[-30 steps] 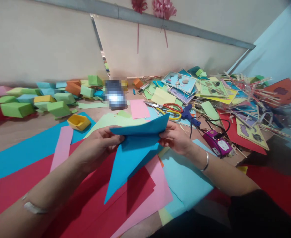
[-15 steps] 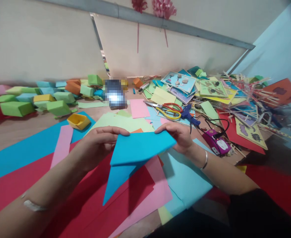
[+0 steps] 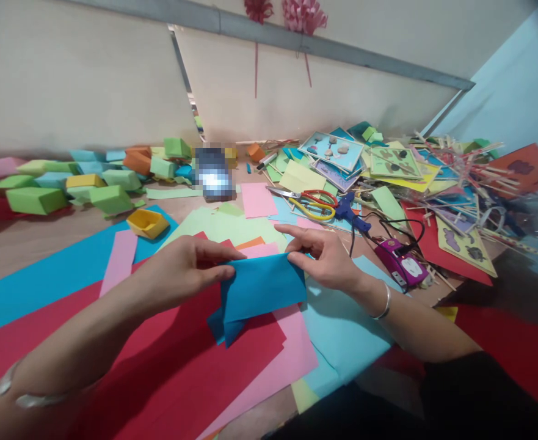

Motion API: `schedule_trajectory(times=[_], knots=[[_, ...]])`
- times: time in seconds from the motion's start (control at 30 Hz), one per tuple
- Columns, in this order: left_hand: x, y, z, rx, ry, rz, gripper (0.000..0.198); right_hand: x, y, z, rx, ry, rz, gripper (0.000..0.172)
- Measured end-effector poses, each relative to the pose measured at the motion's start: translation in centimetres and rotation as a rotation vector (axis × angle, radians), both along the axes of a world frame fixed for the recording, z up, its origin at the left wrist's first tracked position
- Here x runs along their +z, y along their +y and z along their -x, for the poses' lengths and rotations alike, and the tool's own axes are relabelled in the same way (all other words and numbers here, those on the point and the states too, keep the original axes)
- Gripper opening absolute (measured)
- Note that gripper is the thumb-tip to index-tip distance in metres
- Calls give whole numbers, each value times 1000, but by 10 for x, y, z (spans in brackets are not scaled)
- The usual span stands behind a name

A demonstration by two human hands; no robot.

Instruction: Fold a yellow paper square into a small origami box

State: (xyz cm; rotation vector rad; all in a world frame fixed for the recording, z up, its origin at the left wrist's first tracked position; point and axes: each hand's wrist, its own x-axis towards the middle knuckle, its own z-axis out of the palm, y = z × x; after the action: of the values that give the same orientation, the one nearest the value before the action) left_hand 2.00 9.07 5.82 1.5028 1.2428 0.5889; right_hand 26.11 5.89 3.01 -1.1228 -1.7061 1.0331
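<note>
A folded sheet of blue paper [image 3: 264, 284] hangs from both hands above the table, its upper edge level and a pointed flap showing below. My left hand [image 3: 199, 263] pinches its upper left corner between thumb and fingers. At the upper right, my right hand [image 3: 319, 253] grips the edge with the thumb in front, the index finger stretched out to the left. Beneath the paper lie large red sheets [image 3: 172, 366], pink paper [image 3: 291, 354] and light blue paper [image 3: 346, 330].
Small folded paper boxes [image 3: 39, 198] line the back left, with a yellow one [image 3: 147, 224] nearer. Scissors [image 3: 309, 201], a blue glue gun [image 3: 352, 212] and a purple power strip [image 3: 399, 263] with black cables lie to the right. Behind them is a pile of cards and sticks [image 3: 394, 165].
The blue paper has turned so its front panel faces me more upright, and its pointed lower flap shows less. My right thumb has come to the front and its index finger has lifted.
</note>
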Motion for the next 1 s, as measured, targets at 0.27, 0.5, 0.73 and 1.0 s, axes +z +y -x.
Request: schedule_trajectory(times=[0.27, 0.5, 0.73, 1.0], knots=[[16, -7, -29, -188, 270, -232, 19, 3, -13, 7, 1, -105, -125, 35], [20, 3, -11, -118, 311, -318, 17, 2, -1, -6, 10, -45, -29, 30], [15, -15, -21, -127, 394, -490, 13, 19, 4, 15, 304, -586, -206, 22], [34, -8, 10, -202, 391, -517, 16, 44, -1, 12, 361, -660, -264, 28]])
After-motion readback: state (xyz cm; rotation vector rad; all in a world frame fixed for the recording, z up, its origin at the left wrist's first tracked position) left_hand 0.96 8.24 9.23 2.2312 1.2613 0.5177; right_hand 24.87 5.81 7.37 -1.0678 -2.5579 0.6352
